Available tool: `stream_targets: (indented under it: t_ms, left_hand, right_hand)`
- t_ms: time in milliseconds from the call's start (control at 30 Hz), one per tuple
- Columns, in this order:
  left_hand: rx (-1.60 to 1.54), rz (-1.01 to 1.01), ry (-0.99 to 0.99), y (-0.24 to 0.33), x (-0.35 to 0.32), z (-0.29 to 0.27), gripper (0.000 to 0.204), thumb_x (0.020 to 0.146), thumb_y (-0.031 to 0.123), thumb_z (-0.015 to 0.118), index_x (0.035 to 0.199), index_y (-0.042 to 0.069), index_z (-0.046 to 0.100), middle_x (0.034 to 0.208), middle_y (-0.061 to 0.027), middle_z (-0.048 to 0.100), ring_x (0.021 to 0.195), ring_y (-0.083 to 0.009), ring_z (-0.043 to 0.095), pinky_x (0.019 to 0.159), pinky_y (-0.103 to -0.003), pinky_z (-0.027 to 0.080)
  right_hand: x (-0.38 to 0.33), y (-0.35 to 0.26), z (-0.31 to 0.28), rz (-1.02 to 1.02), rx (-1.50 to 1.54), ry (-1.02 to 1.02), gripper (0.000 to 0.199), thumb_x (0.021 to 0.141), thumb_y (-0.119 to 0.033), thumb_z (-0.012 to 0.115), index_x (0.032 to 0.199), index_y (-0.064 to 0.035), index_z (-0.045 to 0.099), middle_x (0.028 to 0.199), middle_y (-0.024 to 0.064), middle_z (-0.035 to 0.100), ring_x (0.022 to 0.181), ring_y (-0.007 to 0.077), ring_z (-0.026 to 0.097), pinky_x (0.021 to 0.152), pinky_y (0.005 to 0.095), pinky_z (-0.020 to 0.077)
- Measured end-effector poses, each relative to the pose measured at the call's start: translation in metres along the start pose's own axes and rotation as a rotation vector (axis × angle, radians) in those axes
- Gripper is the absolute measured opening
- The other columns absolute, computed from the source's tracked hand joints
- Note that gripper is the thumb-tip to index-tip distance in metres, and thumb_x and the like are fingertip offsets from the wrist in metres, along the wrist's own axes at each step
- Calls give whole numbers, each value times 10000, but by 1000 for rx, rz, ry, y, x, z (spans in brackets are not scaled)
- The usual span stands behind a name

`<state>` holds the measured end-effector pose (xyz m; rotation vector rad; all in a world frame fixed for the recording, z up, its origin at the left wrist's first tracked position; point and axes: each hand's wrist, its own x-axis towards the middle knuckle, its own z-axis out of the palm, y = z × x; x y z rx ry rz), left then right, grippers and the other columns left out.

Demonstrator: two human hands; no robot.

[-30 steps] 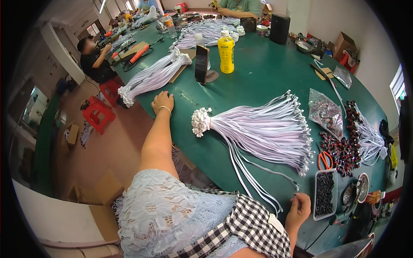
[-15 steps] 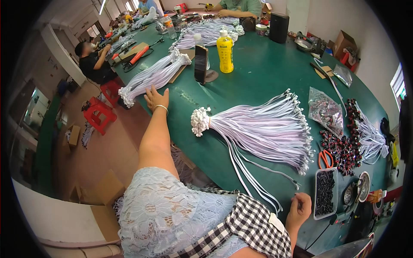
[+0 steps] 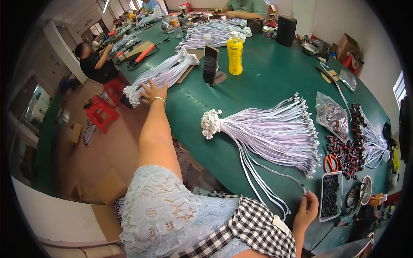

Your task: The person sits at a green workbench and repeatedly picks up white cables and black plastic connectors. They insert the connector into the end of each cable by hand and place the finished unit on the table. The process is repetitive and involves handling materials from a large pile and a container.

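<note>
The left hand (image 3: 152,91) lay spread on a far bundle of white cables (image 3: 159,76) across the green surface (image 3: 258,81). The right hand (image 3: 307,208) pinched one loose cable (image 3: 275,172) trailing from the near bundle (image 3: 266,131).

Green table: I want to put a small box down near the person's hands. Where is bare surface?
Bare green table lies between the yellow bottle and the big cable bundle, and between the left hand and that bundle. Crowded at the right edge: connector bag, tray, scissors, by the right hand.
</note>
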<state>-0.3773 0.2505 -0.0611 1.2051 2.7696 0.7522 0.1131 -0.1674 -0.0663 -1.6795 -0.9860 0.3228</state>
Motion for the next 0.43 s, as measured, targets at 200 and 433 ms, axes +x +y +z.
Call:
stream_targets:
  t_ms: [200, 433]
  left_hand:
    - [-5, 2, -12, -15, 27, -1, 901, 771, 602, 596, 1492, 280, 163, 1570, -73, 15, 1423, -391, 19, 1114, -568, 92]
    - [-6, 8, -46, -32, 46, 0, 936, 760, 657, 573, 1496, 268, 145, 1570, -73, 10, 1422, -391, 20, 1118, -563, 97]
  right_hand:
    - [31, -53, 21, -419, -87, -99, 190, 786, 132, 600, 931, 9, 614, 861, 125, 602, 787, 215, 589, 705, 262, 471]
    - [66, -93, 77, -597, 9, -256, 186, 796, 82, 615, 944, -31, 609, 870, 114, 602, 801, 256, 580, 724, 302, 458]
